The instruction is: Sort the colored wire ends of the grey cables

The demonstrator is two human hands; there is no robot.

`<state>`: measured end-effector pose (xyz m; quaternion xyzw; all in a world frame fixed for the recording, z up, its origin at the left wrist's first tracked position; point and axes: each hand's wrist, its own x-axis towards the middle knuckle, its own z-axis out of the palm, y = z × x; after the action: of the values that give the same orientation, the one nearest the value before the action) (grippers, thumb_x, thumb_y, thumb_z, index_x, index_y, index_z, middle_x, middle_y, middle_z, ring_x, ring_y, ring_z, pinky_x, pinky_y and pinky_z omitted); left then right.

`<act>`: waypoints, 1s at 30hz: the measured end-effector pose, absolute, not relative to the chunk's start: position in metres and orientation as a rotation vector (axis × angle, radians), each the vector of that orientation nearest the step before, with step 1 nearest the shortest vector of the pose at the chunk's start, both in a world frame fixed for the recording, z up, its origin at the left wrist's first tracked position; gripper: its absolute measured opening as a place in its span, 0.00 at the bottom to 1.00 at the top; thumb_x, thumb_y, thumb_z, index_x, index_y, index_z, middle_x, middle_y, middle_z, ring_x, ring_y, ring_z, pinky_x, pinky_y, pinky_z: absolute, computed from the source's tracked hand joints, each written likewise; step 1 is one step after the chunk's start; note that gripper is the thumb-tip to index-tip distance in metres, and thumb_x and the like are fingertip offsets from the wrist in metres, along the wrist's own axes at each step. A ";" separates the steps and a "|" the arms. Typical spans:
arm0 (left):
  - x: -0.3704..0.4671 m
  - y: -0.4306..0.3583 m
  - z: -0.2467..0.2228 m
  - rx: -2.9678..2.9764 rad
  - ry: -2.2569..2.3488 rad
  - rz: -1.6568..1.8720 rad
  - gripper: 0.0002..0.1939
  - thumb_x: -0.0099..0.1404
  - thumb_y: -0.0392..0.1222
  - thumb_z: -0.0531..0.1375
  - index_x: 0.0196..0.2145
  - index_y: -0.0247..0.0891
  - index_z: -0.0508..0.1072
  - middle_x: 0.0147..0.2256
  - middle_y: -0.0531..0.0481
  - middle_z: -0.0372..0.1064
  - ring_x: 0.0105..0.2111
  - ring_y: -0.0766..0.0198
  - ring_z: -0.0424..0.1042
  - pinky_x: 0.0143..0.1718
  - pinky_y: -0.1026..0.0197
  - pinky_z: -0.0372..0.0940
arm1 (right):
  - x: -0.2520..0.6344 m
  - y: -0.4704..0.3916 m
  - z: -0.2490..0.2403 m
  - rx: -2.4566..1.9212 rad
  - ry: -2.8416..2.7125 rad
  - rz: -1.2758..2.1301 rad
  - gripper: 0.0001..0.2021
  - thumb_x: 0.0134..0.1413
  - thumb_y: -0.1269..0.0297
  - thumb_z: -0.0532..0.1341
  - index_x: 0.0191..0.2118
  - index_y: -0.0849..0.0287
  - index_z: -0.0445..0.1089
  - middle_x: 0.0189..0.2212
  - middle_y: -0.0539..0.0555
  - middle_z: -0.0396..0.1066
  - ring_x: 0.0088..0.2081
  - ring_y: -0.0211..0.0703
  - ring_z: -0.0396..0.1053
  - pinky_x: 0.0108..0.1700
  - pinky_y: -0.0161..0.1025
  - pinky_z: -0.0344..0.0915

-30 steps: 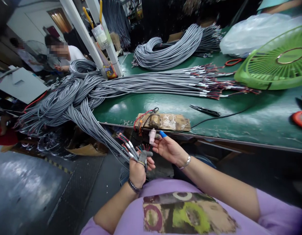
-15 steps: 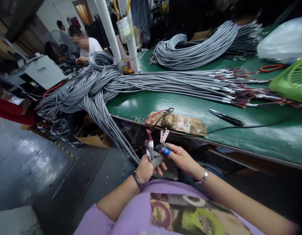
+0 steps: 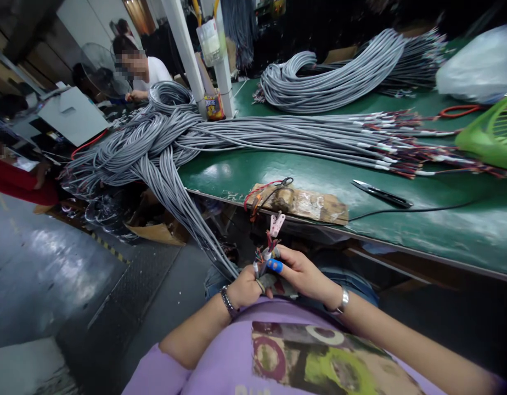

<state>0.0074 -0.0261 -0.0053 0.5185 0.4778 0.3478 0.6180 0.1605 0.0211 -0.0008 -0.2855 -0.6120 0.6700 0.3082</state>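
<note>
Grey tubular cables [image 3: 204, 237], frayed-tipped, in left hand [image 3: 245, 286], cylindrical white sleeve [image 3: 267, 255] in right hand [image 3: 300, 270], each grip snug

The wearer had on a lavender shirt [image 3: 220, 351], its left sleeve [image 3: 157, 367] ending near the elbow. Across the front ran a wide, rough-edged print [image 3: 294, 373] in brown, tan and dark tones, marked with a plum ring [image 3: 268, 340], a cream oval [image 3: 316, 328] and a lime-green blotch [image 3: 319, 365] (pale lettering [image 3: 252, 390] beneath it was cut off by the lower edge). Above the left hand [image 3: 245, 286] sat a dark, segmented bracelet [image 3: 226, 302]; above the right hand [image 3: 306, 277], a smooth silver-coloured bangle [image 3: 344, 300]. A bright blue wrap [image 3: 275, 265] circled the right thumb. Blue denim [image 3: 352, 286] showed below.
</note>
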 end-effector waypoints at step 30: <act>0.011 -0.015 -0.006 0.996 1.347 1.111 0.17 0.60 0.54 0.61 0.30 0.35 0.76 0.22 0.49 0.73 0.16 0.70 0.64 0.21 0.67 0.59 | 0.169 0.031 -0.013 -1.007 -1.503 1.629 0.17 0.48 0.49 0.64 0.27 0.60 0.68 0.23 0.50 0.70 0.26 0.36 0.63 0.28 0.33 0.60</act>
<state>0.0108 -0.0152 -0.0058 0.4183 0.5655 0.4667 0.5360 0.1691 0.0313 -0.0135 -0.3881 -0.5792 0.6277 0.3462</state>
